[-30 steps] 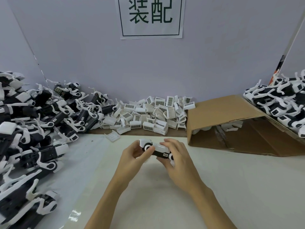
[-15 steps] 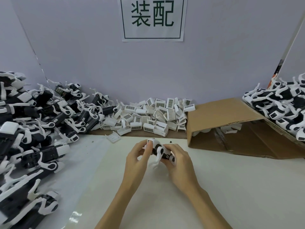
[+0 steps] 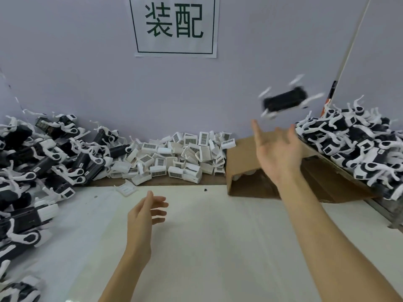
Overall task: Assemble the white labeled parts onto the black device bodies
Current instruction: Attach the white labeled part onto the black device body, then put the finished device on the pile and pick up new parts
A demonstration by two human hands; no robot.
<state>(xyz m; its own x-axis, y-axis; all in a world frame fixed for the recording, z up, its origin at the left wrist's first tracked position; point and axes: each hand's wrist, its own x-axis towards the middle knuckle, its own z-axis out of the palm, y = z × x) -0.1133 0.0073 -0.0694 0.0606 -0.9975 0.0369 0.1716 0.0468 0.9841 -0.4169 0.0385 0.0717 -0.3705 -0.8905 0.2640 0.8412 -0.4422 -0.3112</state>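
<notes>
A black device body with white arms (image 3: 284,101) is in mid-air at the upper right, blurred, just above and apart from my right hand (image 3: 278,153). That hand is raised with fingers spread and holds nothing. My left hand (image 3: 145,216) hovers low over the white table (image 3: 218,247), fingers relaxed and empty. A heap of white labeled parts (image 3: 174,158) lies along the back wall. Black device bodies (image 3: 41,162) are piled at the left. A pile of black-and-white devices (image 3: 357,147) fills the right side.
An open cardboard box (image 3: 246,171) lies on its side at the right, under my raised right hand. One loose white part (image 3: 126,188) lies in front of the heap. A paper sign (image 3: 174,27) hangs on the wall.
Both hands held one device at the table's middle. Now the right hand has swung up to the right and let it go; the device flies toward the right pile. The left hand dropped back empty.
</notes>
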